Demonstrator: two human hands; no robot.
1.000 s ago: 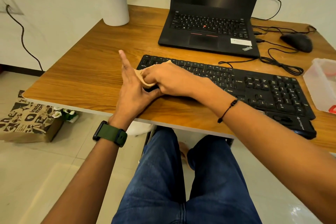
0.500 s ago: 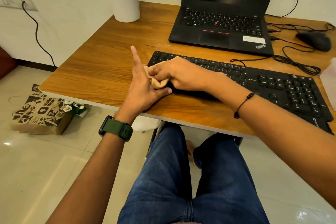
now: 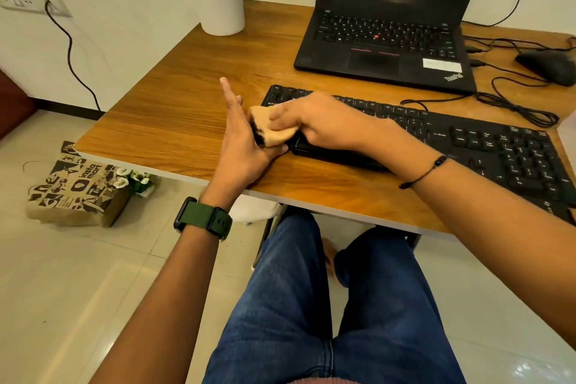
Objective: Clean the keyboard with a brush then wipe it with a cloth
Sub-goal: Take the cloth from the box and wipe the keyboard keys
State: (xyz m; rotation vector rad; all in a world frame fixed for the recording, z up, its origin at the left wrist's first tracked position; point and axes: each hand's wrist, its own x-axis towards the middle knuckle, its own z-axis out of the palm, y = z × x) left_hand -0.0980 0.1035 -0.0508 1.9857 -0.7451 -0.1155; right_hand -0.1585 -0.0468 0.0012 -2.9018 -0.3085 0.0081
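- My left hand (image 3: 241, 137) stands on edge at the keyboard's left end, fingers straight and loose, index pointing up, thumb tucked under that end.
- Right hand (image 3: 314, 121) presses a tan cloth (image 3: 271, 131) onto the left end of the keyboard (image 3: 467, 146), fingers laid flat on top of it; the cloth touches my left palm.
- Past my right hand sits the open laptop (image 3: 389, 50); beyond my left, a white plant pot (image 3: 219, 3).
- Mouse (image 3: 551, 67) far off right.
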